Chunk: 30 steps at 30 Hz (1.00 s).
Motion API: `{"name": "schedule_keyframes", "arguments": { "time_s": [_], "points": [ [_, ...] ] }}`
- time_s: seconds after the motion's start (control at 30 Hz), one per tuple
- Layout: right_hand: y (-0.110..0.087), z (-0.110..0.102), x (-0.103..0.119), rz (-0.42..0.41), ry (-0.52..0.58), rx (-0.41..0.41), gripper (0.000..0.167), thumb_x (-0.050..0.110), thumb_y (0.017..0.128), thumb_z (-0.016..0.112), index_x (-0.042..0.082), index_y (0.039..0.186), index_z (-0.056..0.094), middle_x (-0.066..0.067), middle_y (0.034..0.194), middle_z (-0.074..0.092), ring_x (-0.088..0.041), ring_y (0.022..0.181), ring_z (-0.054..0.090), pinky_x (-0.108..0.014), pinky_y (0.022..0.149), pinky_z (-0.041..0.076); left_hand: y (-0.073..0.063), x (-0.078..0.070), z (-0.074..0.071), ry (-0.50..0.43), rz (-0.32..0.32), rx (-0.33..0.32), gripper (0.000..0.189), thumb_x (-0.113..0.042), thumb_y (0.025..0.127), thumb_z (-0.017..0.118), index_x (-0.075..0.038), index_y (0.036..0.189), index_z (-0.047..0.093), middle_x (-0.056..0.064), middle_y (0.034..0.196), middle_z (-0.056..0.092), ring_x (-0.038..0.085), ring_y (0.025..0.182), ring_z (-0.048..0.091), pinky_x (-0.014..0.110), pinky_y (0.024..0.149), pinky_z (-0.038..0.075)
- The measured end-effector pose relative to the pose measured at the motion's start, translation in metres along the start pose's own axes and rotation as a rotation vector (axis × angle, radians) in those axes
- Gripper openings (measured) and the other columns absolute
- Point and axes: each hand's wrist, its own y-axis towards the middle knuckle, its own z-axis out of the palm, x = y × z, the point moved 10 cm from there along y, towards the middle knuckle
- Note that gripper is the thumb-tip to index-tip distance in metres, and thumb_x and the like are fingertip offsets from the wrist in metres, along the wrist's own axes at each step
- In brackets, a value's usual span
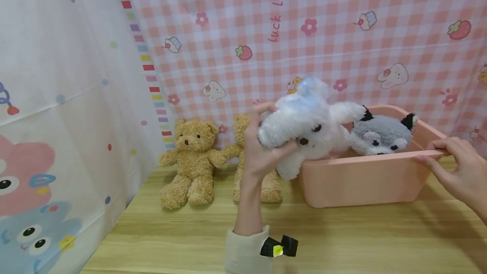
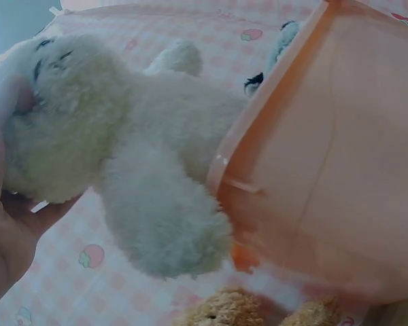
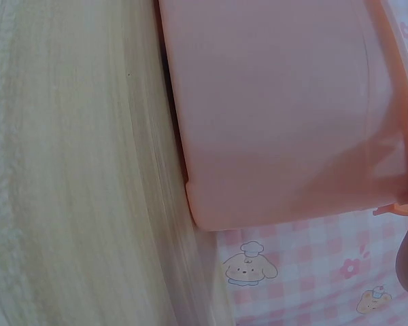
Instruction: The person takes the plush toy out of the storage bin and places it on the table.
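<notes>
My left hand (image 1: 262, 147) grips a white plush dog (image 1: 304, 126) by its head, thumb below the muzzle. The dog leans over the left rim of a pink plastic bin (image 1: 365, 181), its lower body inside and hidden by the wall. In the left wrist view one fluffy limb (image 2: 170, 224) of the dog hangs outside the rim. My right hand (image 1: 460, 164) pinches the bin's front right rim between thumb and fingers. A grey plush with black-tipped ears (image 1: 384, 132) lies in the bin, its head showing above the rim.
Two tan teddy bears sit against the backdrop: one bear (image 1: 194, 160) at the left, the other (image 1: 270, 187) partly behind my left forearm. The wooden table (image 1: 182, 244) ends in a slanted left edge. A pink checked cloth (image 1: 236, 75) hangs behind, and a white curtain (image 1: 76, 117) hangs at left.
</notes>
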Motion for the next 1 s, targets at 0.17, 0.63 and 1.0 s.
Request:
{"name": "schedule_keyframes", "arguments": {
  "time_s": [0.17, 0.63, 1.0],
  "points": [
    [0.0, 0.001, 0.001, -0.01, 0.0, -0.004, 0.08, 0.07, 0.087, 0.051, -0.01, 0.097, 0.062, 0.032, 0.103, 0.039, 0.015, 0.102, 0.031, -0.007, 0.089, 0.023, 0.002, -0.014, -0.027, -0.007, 0.054, -0.184, 0.061, 0.006, 0.064, 0.071, 0.004, 0.119, 0.045, 0.015, 0.118, 0.06, 0.025, 0.105, 0.061, 0.044, 0.087, 0.057],
    [0.001, -0.002, 0.0, -0.03, 0.03, -0.044, 0.087, 0.076, 0.084, 0.051, -0.01, 0.092, 0.061, 0.036, 0.101, 0.043, 0.017, 0.105, 0.034, -0.005, 0.092, 0.024, 0.0, -0.063, -0.111, 0.077, 0.244, -0.498, 0.057, 0.009, 0.065, 0.058, 0.008, 0.121, 0.047, 0.007, 0.116, 0.061, 0.029, 0.098, 0.056, 0.039, 0.082, 0.052],
    [0.004, -0.001, 0.004, -0.005, 0.032, -0.033, 0.086, 0.075, 0.083, 0.051, -0.01, 0.092, 0.062, 0.036, 0.101, 0.043, 0.016, 0.105, 0.034, -0.006, 0.093, 0.024, -0.002, -0.077, -0.151, 0.105, 0.29, -0.609, 0.056, 0.01, 0.066, 0.058, 0.011, 0.122, 0.052, 0.015, 0.113, 0.064, 0.035, 0.098, 0.055, 0.04, 0.084, 0.05]
  ]
}}
